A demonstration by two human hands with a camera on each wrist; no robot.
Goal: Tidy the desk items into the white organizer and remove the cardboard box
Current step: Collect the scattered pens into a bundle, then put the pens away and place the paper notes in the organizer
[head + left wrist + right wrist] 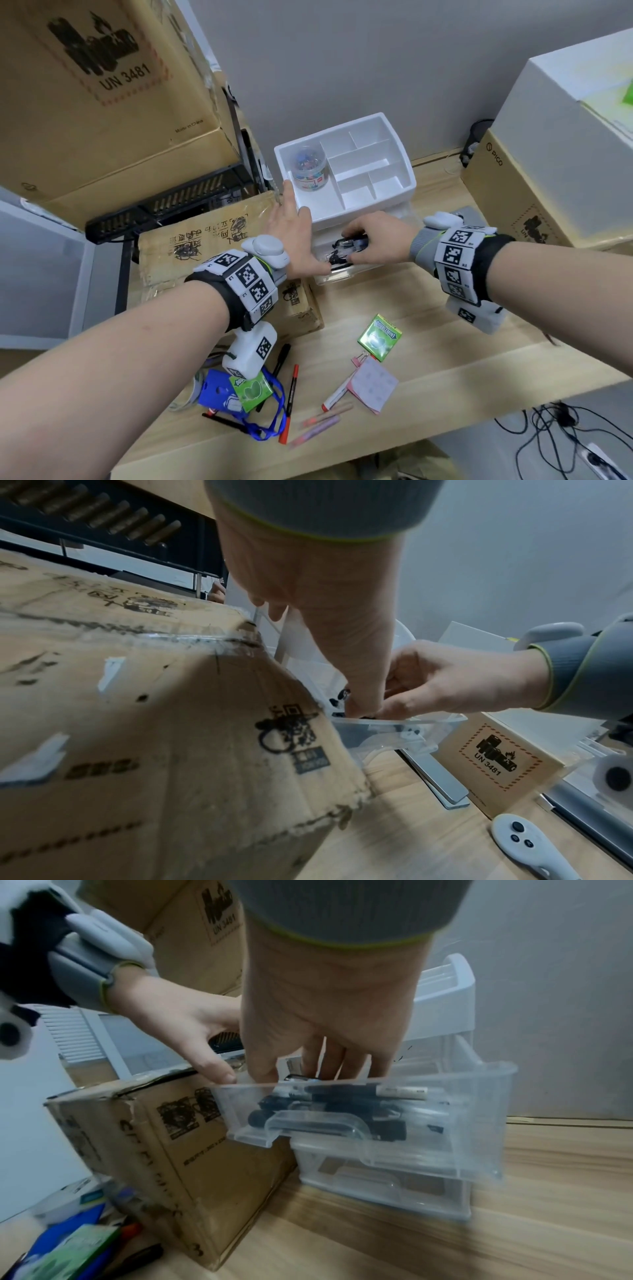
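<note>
Head view: pens go in the drawer

The right hand point(375, 241) reaches into the clear drawer point(394, 1123), pulled out of the white organizer point(346, 171), with its fingers curled around black pens point(329, 1104). The left hand point(294, 236) lies flat and spread against the organizer's left side, thumb on the drawer rim. The cardboard box point(212, 246) sits just left of the organizer. 2 gum packs and markers lie on the desk point(428, 342).

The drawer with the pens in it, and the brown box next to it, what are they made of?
The drawer looks like clear, glossy plastic: the dark pens show straight through its front. The brown box looks like matte cardboard, with frayed, dented edges, printed black marks and a strip of shiny tape on top.
</note>
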